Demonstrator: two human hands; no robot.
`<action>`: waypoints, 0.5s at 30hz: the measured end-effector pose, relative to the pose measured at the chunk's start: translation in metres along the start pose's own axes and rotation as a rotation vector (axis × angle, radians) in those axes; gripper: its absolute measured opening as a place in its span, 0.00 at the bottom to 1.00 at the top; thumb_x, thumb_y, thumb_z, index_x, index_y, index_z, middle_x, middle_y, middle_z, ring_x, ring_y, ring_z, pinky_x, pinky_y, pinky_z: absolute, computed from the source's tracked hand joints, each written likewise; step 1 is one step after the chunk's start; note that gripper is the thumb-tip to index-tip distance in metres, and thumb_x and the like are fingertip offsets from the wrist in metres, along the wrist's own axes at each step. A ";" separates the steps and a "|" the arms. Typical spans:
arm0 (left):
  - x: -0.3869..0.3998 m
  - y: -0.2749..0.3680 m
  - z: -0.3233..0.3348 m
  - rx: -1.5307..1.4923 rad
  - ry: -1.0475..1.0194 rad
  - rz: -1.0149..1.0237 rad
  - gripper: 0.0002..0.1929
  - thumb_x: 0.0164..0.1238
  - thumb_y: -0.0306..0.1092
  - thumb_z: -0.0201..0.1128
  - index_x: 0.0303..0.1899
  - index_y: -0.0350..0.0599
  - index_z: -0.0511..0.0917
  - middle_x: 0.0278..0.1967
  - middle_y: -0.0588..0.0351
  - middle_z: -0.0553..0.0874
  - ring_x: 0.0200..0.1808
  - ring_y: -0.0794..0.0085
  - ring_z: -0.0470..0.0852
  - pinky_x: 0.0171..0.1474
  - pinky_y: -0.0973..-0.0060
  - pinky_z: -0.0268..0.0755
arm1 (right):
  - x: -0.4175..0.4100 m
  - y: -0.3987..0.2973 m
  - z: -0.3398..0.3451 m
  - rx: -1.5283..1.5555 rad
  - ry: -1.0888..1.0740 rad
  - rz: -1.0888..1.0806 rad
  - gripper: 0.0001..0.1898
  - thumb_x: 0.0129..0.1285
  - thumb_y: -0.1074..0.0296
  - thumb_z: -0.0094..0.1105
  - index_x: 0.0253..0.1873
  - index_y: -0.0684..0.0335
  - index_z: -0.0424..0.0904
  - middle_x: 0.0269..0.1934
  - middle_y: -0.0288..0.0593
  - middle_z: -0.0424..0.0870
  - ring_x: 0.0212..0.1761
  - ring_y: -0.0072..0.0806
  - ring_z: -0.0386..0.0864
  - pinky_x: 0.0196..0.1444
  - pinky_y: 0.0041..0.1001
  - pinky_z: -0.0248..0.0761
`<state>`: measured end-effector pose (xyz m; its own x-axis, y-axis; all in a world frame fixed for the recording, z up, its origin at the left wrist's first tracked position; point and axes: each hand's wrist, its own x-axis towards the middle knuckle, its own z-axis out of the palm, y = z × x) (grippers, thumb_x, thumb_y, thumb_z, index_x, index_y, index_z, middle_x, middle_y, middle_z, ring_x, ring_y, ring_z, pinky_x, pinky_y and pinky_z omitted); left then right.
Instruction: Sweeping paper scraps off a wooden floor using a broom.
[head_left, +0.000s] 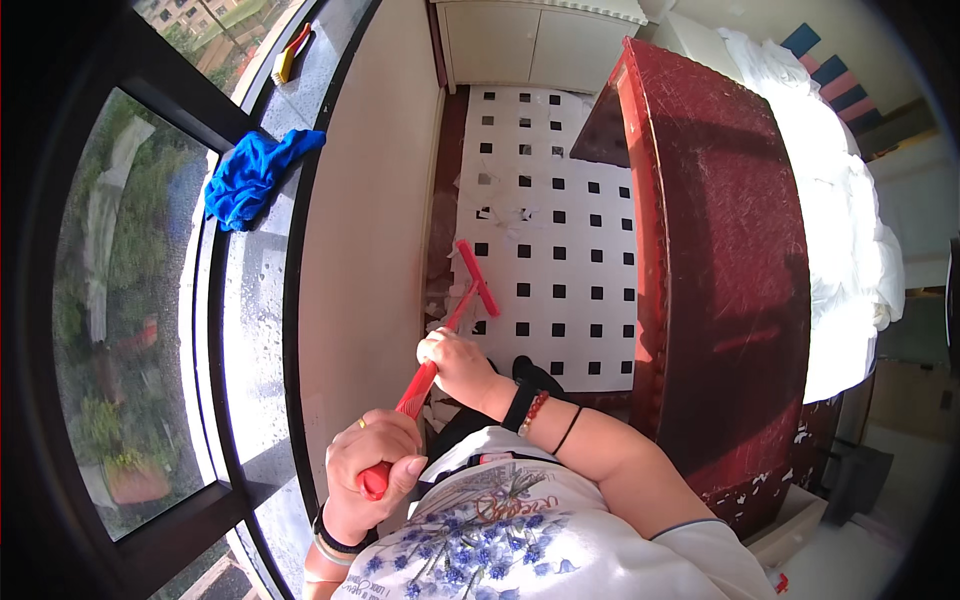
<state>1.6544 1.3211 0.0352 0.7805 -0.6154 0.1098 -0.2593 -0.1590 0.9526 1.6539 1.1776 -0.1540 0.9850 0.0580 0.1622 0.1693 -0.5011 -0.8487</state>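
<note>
A red long-handled tool with a narrow crossbar head, like a squeegee or scraper (477, 278), is held in both hands. My left hand (379, 466) closes round the thick end of its handle, near my waist. Further up the handle, nearer the head, my right hand (459, 366) grips it. The head lies over the black-and-white patterned floor (540, 271), beside torn white scraps; whether it touches the floor I cannot tell. On the wet window sill (259, 300) at the left are a crumpled blue cloth (251, 176) and a yellow-and-red brush (285, 64).
A worn dark red wooden furniture piece (727, 247) stands at the right, with white bedding (840, 217) beyond it. A white cabinet (525, 41) is at the far end. The low wall (367, 202) runs under the sill, by the wet window (124, 315).
</note>
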 end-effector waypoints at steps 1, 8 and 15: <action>0.003 -0.002 0.000 -0.032 0.031 -0.012 0.12 0.56 0.28 0.69 0.22 0.41 0.73 0.21 0.56 0.79 0.29 0.64 0.80 0.35 0.73 0.72 | 0.001 0.005 -0.003 -0.039 0.018 0.012 0.05 0.51 0.79 0.58 0.31 0.62 0.72 0.30 0.43 0.77 0.40 0.43 0.77 0.40 0.39 0.73; 0.040 -0.043 0.034 -0.242 0.016 -0.070 0.09 0.63 0.26 0.65 0.25 0.38 0.75 0.27 0.55 0.81 0.40 0.63 0.82 0.46 0.68 0.71 | 0.006 0.063 -0.047 -0.214 0.144 0.126 0.03 0.53 0.78 0.56 0.30 0.62 0.73 0.31 0.44 0.78 0.40 0.44 0.77 0.41 0.39 0.73; 0.108 -0.092 0.073 -0.339 -0.043 -0.083 0.07 0.65 0.25 0.63 0.28 0.38 0.75 0.30 0.56 0.81 0.47 0.64 0.80 0.51 0.68 0.69 | 0.032 0.138 -0.097 -0.272 0.153 0.172 0.04 0.51 0.80 0.55 0.29 0.62 0.74 0.30 0.46 0.77 0.38 0.46 0.77 0.39 0.40 0.72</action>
<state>1.7207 1.2127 -0.0618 0.7647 -0.6440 0.0233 0.0131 0.0517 0.9986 1.7057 1.0268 -0.2175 0.9787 -0.1669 0.1199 -0.0335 -0.7054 -0.7080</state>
